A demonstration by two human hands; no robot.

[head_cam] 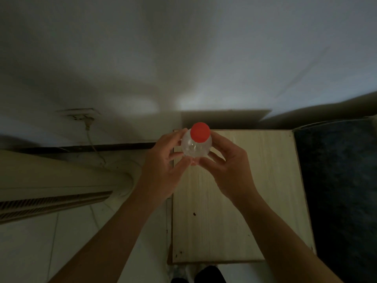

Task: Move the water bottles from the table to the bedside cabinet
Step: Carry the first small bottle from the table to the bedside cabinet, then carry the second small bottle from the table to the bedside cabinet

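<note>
A clear water bottle (pixel 196 149) with a red cap stands upright, seen from above, over the far left corner of the pale wooden bedside cabinet (pixel 244 201). My left hand (pixel 163 166) wraps its left side. From the right, my right hand (pixel 228 168) wraps the other side, and the fingertips of both hands meet in front of the bottle. The bottle's lower part is hidden by my hands, so I cannot tell whether its base touches the cabinet top. No other bottle is in view.
A dark blue bed (pixel 342 190) borders the cabinet on the right. A cream appliance with a grille (pixel 61 193) lies on the floor to the left, a cord running to a wall socket (pixel 81 115). The white wall is behind.
</note>
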